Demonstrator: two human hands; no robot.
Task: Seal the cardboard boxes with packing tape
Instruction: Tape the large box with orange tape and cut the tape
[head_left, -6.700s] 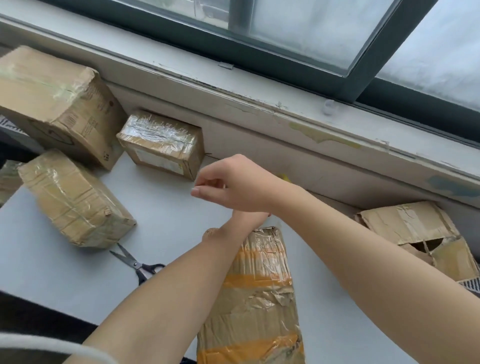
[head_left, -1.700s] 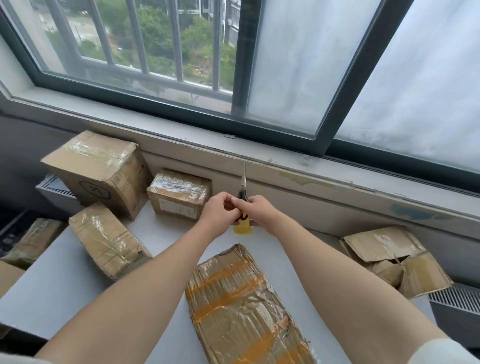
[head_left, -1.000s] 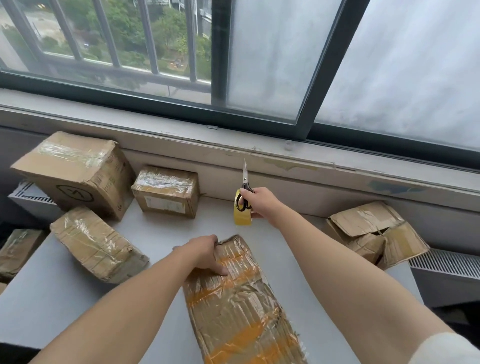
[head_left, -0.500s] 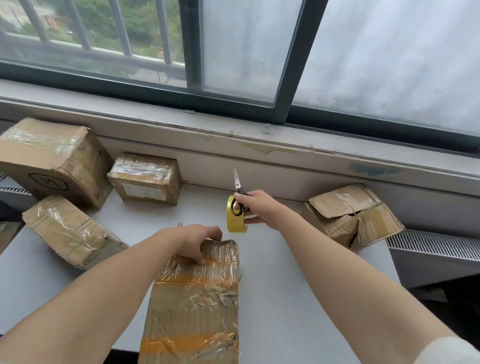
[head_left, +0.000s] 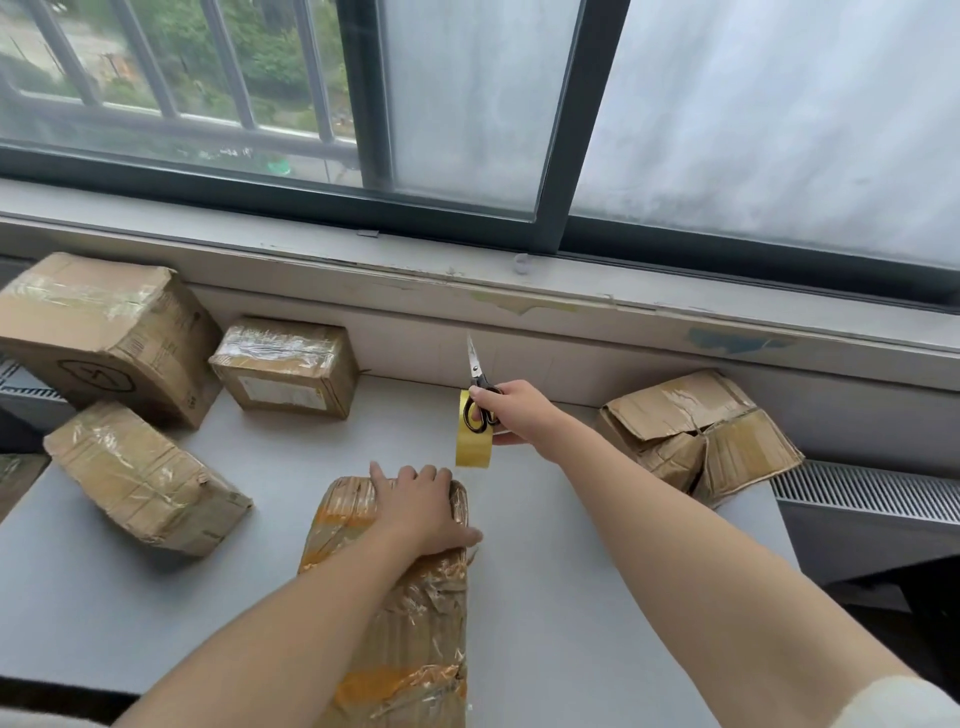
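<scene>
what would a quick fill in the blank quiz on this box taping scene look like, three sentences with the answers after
1. The right hand holds a roll of yellow tape together with a pair of ____.
2. The left hand rests on the far end of the long taped box, which lies on the grey ____.
3. The torn-open box sits to the ____ of the right hand.

Missing words: scissors; table; right.

Glossy crinkled tape (head_left: 415, 613) over cardboard
</scene>
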